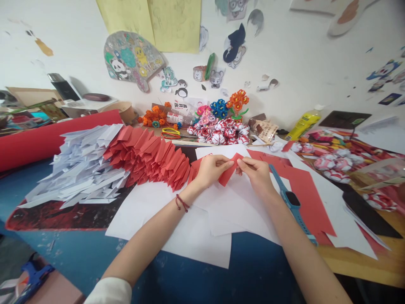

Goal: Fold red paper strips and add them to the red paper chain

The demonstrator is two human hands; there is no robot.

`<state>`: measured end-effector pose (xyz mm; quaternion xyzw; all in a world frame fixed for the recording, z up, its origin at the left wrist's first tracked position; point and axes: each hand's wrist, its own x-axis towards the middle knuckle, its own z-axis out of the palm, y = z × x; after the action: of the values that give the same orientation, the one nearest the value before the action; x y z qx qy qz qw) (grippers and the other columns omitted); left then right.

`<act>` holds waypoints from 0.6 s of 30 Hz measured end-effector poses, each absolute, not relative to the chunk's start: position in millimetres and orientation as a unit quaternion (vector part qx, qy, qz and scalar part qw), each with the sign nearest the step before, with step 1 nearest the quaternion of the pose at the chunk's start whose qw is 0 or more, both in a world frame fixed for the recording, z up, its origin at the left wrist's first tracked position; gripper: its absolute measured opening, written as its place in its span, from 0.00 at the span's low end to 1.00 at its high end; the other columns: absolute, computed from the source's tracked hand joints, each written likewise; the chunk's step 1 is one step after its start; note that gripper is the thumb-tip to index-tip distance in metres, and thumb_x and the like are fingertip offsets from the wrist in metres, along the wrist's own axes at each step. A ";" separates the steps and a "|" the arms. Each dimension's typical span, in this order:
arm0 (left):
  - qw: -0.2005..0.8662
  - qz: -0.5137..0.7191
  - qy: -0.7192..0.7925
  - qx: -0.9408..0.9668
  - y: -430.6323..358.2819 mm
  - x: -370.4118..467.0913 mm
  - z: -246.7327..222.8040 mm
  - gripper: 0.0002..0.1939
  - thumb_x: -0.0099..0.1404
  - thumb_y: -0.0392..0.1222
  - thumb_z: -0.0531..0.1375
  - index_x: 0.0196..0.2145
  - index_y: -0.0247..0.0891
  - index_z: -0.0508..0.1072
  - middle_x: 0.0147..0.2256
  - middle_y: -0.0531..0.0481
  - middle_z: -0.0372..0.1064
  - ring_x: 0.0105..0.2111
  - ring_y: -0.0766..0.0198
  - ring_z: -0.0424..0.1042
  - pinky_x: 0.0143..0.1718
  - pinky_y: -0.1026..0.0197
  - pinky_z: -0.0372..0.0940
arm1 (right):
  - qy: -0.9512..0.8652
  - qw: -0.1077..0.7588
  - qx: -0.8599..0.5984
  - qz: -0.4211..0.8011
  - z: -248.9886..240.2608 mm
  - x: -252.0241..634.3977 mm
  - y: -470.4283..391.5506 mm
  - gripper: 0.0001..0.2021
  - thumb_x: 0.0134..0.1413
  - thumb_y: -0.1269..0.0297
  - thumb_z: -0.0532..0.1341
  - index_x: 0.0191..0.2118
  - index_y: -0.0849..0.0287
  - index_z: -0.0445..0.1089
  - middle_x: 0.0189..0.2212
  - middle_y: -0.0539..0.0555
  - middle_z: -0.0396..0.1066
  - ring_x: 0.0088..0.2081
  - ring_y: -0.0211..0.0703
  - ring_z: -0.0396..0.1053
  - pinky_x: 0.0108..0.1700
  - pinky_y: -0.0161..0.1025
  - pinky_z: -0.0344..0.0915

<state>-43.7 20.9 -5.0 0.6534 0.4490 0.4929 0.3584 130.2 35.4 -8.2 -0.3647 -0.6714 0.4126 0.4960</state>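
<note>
Between my two hands is a small red paper piece (226,176), held up over the white sheets (202,236). My left hand (212,169) is closed, pinching its upper left edge with thumb and finger. From the other side my right hand (257,172) pinches the top right corner. Left of my hands lies a dense row of folded red paper pieces (152,154). Beyond it is a heap of folded white paper pieces (82,164).
A blue watch (290,198) lies beside my right forearm on red sheets (305,190). Red-and-white paper balls (218,137) and flower crafts (237,101) stand along the wall. A yellow bottle (304,122) is at the back right, a red roll (57,137) at the left.
</note>
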 end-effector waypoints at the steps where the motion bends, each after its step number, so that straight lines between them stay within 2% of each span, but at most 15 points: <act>1: 0.360 0.493 0.449 0.652 20.7 -43.7 -4.9 0.15 0.62 0.49 0.61 0.33 0.34 0.79 0.33 0.46 0.78 0.32 0.63 0.75 0.35 0.63 0.68 | -0.671 0.496 -0.364 0.414 -8.5 130.4 35.5 0.17 0.57 0.53 0.63 0.22 0.58 0.70 0.22 0.52 0.68 0.26 0.41 0.65 0.32 0.40 0.61; 9: 0.339 0.518 0.470 0.629 21.2 -45.2 -3.4 0.20 0.63 0.56 0.60 0.30 0.33 0.77 0.28 0.48 0.75 0.28 0.65 0.71 0.30 0.65 0.63 | -0.682 0.491 -0.357 0.408 -4.5 130.2 31.6 0.16 0.58 0.56 0.63 0.23 0.59 0.69 0.22 0.51 0.67 0.26 0.39 0.64 0.32 0.39 0.61; 12: 0.317 0.547 0.463 0.622 21.1 -46.1 -0.5 0.17 0.62 0.53 0.62 0.32 0.34 0.76 0.31 0.49 0.75 0.29 0.67 0.69 0.31 0.66 0.61 | -0.703 0.473 -0.348 0.402 -0.7 129.3 28.3 0.17 0.59 0.57 0.62 0.21 0.59 0.68 0.21 0.50 0.65 0.25 0.38 0.62 0.31 0.38 0.59; 15: 0.351 0.559 0.427 0.618 21.2 -46.5 1.5 0.14 0.62 0.50 0.62 0.34 0.34 0.77 0.34 0.48 0.75 0.31 0.67 0.68 0.34 0.65 0.62 | -0.717 0.463 -0.340 0.394 2.0 128.4 26.4 0.18 0.59 0.57 0.62 0.21 0.59 0.69 0.21 0.50 0.65 0.24 0.37 0.62 0.30 0.38 0.58; 18: 0.382 0.567 0.403 0.608 21.9 -46.6 1.6 0.14 0.61 0.49 0.63 0.32 0.34 0.78 0.32 0.47 0.75 0.32 0.66 0.68 0.36 0.64 0.62 | -0.723 0.463 -0.339 0.385 2.9 128.0 25.6 0.17 0.59 0.57 0.62 0.21 0.59 0.69 0.21 0.50 0.65 0.24 0.37 0.62 0.30 0.38 0.58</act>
<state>-46.6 21.9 1.6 0.6080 0.4031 0.5673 0.3821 128.0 25.6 2.9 -0.3390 -0.7228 0.3848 0.4632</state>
